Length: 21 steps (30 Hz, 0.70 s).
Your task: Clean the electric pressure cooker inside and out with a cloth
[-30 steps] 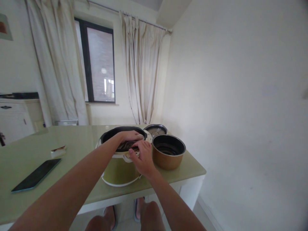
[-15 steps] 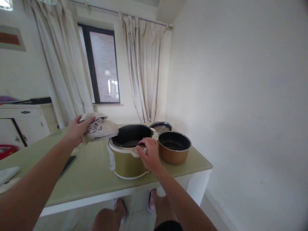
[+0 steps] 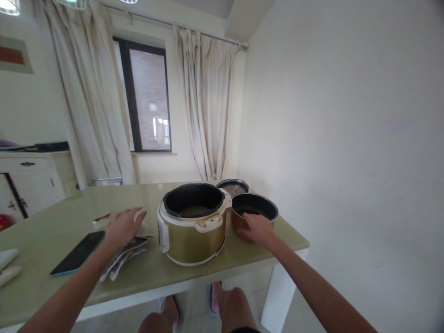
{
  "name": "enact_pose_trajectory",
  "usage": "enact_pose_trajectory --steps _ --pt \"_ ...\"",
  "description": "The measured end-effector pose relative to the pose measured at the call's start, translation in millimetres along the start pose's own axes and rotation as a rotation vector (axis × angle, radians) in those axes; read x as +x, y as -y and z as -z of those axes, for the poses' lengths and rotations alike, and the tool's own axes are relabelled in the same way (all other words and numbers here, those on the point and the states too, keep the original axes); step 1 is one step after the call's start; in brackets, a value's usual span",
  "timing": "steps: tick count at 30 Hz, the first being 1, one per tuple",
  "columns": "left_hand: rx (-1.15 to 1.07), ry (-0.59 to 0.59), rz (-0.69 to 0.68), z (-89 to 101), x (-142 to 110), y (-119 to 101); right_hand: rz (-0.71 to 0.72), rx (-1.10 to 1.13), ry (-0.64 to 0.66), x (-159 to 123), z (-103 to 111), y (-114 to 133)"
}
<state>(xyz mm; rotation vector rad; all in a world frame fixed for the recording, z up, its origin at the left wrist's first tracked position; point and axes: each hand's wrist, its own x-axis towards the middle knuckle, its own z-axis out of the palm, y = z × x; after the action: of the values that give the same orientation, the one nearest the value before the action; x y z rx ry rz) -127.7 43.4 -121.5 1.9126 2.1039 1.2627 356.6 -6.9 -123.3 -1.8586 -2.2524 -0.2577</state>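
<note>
A copper-coloured pot (image 3: 256,203) with a dark interior stands on the green-topped counter (image 3: 163,273), close to its right edge and nearer the front right corner than the left end. The right hand (image 3: 257,229) is at its near rim, fingers bent over the edge and thumb low by the outer wall; I cannot tell how firmly it grips. Just left of the pot is an open electric cooker (image 3: 194,238), upright and lidless, with a greenish-gold body, a white collar, 2 white handles and a black inside. The near handle (image 3: 209,223) bears brown stains and faces the counter's front edge. Behind the cooker and pot, near the far edge, lies a round, shallow lid or dish (image 3: 233,186) with a dark rim.

Left of the cooker, a crumpled cloth (image 3: 121,261) lies near the front edge. The left hand (image 3: 124,227) is over it, palm down with fingers loosely parted; whether it touches the fabric is unclear. A black tablet (image 3: 79,254) lies farther left, and a small white box (image 3: 100,223) sits beyond that hand.

Past the far edge, 2 pale curtains (image 3: 208,101) flank a dark-framed window (image 3: 151,97).
</note>
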Motion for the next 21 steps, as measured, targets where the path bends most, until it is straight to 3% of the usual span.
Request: enact_pose_trajectory --steps 4,7,9,14,17,21 --pt "-0.123 0.039 -0.087 6.1 18 -96 -0.078 -0.083 0.032 -2 0 0" --pt "-0.111 0.083 -0.085 -5.5 20 -141 -0.119 0.012 -0.056 -6 11 -14" --pt "-0.077 0.139 -0.085 -17.4 18 -150 -0.174 0.149 -0.137 -7 23 -33" --pt "-0.082 0.197 -0.079 -31.5 14 -142 -0.212 0.625 -0.308 -9 72 -73" --pt "-0.097 0.175 -0.056 -28.9 12 -142 -0.154 0.785 -0.344 -7 111 -67" --pt "-0.115 0.142 -0.003 -24.9 8 -146 0.024 0.69 -0.432 8 162 -29"
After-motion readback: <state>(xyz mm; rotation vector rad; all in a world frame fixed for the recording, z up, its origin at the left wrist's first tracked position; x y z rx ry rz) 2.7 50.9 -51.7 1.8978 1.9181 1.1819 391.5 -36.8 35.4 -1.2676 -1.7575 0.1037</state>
